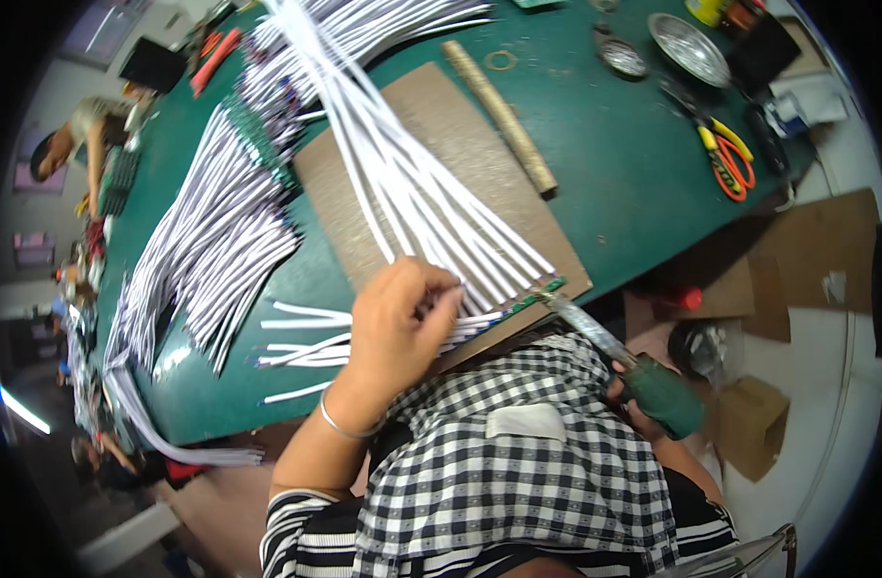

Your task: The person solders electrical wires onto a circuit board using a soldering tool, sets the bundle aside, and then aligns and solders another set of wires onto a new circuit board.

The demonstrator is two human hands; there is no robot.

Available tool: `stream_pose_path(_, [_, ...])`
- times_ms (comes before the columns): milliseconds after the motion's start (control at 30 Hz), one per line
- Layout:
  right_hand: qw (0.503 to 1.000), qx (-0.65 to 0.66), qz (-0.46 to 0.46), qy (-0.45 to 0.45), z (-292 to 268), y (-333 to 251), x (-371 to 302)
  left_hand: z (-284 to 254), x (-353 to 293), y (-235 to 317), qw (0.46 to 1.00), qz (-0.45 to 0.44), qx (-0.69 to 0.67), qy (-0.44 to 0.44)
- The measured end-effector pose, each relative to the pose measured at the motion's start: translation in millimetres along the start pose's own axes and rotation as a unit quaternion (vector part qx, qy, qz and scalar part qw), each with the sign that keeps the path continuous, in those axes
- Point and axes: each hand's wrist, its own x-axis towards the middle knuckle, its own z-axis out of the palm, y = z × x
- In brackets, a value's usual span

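Observation:
My right hand (643, 409) is wrapped round the green handle of a soldering iron (595, 332). The iron's tip touches or nearly touches a narrow green circuit board strip (542, 294) along the near edge of a brown board. White wires (412, 183) fan across that board, several reaching the strip with their near ends. Over these wires my left hand (402, 313) is closed, its thumb and forefinger curled toward each other; what lies between them is hidden. Further white wires (306, 352) stick out to the left from beneath this hand.
Bundles of white wires (200, 231) cover the left of the green table (643, 222). On the brown board (340, 197) lies a tan stick (499, 116). Orange-handled pliers (725, 159) and a metal dish (689, 48) are at the right. Another person (84, 135) works at far left.

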Motion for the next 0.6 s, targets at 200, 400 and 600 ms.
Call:
stream_pose_path(200, [0.995, -0.059, -0.065, 0.036, -1.2, -1.1, -4.3, 29.4, -0.2, 9.2, 0.994, 0.107, 0.021, -0.010])
stream_pose_path(400, [0.998, 0.011, -0.025, 0.058, 7.9, 38.7, -30.5, 43.1, 4.0, 17.2, 0.991, 0.123, 0.057, -0.011])
stream_pose_path(600, [0.996, -0.075, 0.042, 0.034, 15.1, 48.5, -39.1, 51.2, 2.6, 16.8, 0.985, 0.150, 0.081, 0.016])
